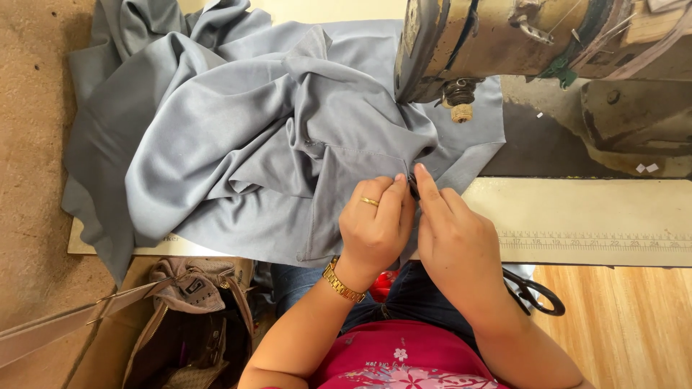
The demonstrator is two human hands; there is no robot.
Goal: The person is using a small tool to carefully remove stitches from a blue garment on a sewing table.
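Grey-blue woven cloth, a large crumpled piece of garment fabric [238, 137], spreads over most of the pale sewing table [577, 209], bunched in deep folds toward the far left corner and hanging off the near left edge. We see its near right edge drawn to the table's front, where both hands meet.

The left hand [375, 227], with a gold ring on one finger and a gold bracelet at the wrist, is curled nearly closed, fingertips pinching the cloth's edge. The right hand [454, 241] lies just beside it, touching it, its forefinger stretched forward and the other fingers folded under; it pinches the same spot, where something small and dark shows between the two hands. We cannot tell what that dark bit is.

Just beyond the hands stands the worn, yellowed metal head of a sewing machine [504, 36], its foot over the far part of the cloth. A printed ruler strip [598, 241] runs along the table's front edge to the right. Black-handled scissors [537, 295] rest at the person's lap under the right forearm. To the left below the table, an open brown handbag [191, 324] sits on the floor.
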